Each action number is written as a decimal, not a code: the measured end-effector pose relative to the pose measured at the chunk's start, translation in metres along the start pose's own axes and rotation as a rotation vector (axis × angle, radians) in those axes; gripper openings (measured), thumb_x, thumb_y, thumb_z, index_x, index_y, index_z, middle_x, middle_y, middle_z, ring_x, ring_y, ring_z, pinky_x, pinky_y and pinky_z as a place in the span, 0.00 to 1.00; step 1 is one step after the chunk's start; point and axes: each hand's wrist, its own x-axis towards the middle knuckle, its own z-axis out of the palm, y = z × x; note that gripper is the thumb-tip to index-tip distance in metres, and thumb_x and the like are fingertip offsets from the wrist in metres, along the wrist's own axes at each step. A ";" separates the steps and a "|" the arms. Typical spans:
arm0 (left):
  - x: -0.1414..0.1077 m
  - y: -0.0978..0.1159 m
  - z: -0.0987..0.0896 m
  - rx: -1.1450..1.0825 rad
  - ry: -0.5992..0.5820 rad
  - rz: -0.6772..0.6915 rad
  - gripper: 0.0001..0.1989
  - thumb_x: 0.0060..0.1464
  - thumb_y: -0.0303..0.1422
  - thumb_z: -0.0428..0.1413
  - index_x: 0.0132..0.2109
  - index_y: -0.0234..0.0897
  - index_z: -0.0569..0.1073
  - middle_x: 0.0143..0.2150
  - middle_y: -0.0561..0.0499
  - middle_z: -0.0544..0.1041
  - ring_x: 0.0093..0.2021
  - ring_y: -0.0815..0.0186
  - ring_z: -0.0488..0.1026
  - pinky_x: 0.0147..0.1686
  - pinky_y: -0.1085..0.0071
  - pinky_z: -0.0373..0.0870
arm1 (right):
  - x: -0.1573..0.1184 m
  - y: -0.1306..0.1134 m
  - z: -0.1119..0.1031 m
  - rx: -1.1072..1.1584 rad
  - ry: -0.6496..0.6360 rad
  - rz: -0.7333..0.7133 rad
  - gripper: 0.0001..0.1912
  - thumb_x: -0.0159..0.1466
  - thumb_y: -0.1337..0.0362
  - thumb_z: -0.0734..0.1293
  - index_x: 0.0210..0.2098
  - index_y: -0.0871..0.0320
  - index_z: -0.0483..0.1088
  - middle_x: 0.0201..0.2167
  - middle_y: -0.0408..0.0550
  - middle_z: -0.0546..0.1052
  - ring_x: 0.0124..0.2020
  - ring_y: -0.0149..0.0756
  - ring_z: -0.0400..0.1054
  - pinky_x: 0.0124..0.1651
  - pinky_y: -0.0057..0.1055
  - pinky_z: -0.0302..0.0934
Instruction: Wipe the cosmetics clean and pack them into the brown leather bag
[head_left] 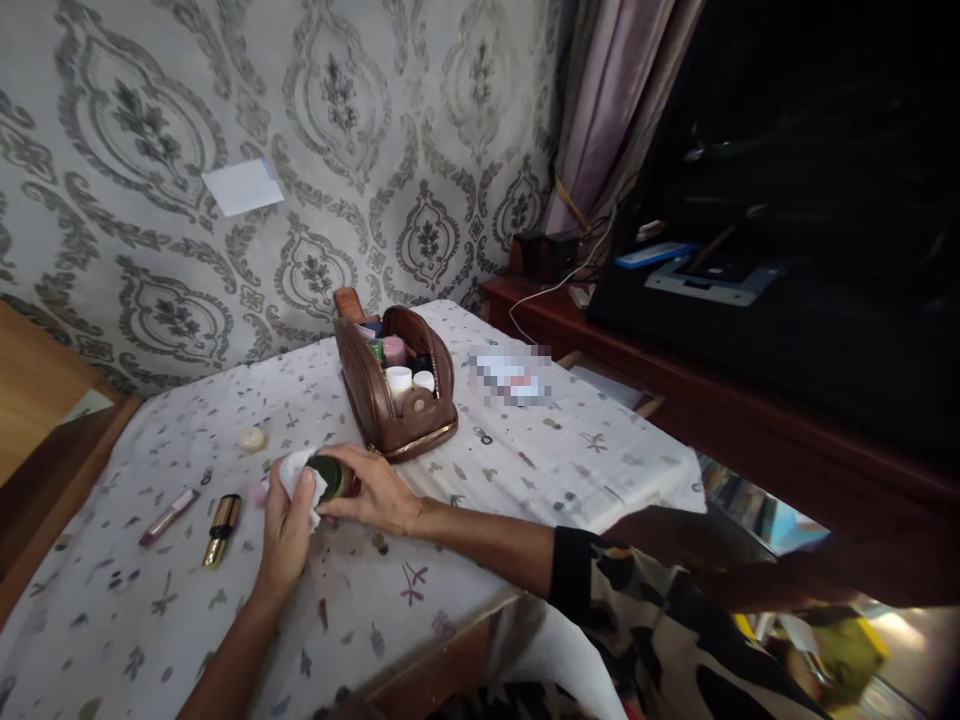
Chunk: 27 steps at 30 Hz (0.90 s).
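A small jar with a dark green lid (327, 478) is gripped by my right hand (379, 490), fingers curled round its side. My left hand (286, 520) presses a white tissue (298, 474) against the lid. Just behind my hands stands a brown toiletry bag (397, 420), unzipped, with white-lidded jars (400, 382) and a pink-lidded jar (394, 350) inside. To the left lie a black and gold lipstick tube (222, 530) and a slim pinkish tube (169, 516). A small cream-coloured round item (253, 438) sits farther back. Something pink shows partly behind my left hand.
A patterned white cloth (420, 560) covers the table. On its right side lies a blurred-out flat item (514, 376). A dark red wooden cabinet (645, 370) with a large black screen (810, 200) borders the right. Patterned wallpaper (337, 120) rises behind; wooden furniture (56, 400) stands left.
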 end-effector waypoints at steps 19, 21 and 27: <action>0.004 0.017 -0.004 -0.004 0.082 -0.081 0.22 0.56 0.53 0.53 0.33 0.38 0.68 0.27 0.55 0.69 0.28 0.69 0.66 0.27 0.76 0.66 | -0.003 0.002 0.004 -0.066 0.021 -0.012 0.32 0.53 0.54 0.79 0.53 0.57 0.70 0.47 0.50 0.76 0.45 0.37 0.72 0.48 0.32 0.67; 0.002 0.018 -0.004 0.001 0.053 -0.112 0.22 0.57 0.54 0.52 0.34 0.37 0.69 0.25 0.56 0.68 0.25 0.70 0.65 0.24 0.76 0.64 | -0.002 0.001 0.004 -0.027 0.056 0.016 0.30 0.54 0.55 0.78 0.52 0.57 0.71 0.46 0.50 0.76 0.44 0.37 0.72 0.47 0.32 0.67; -0.003 0.015 -0.003 -0.083 -0.123 -0.138 0.24 0.53 0.52 0.58 0.47 0.38 0.68 0.29 0.57 0.68 0.22 0.72 0.65 0.19 0.76 0.65 | -0.001 -0.003 0.003 0.079 0.127 0.061 0.28 0.56 0.58 0.76 0.54 0.57 0.70 0.49 0.50 0.76 0.48 0.36 0.72 0.48 0.31 0.68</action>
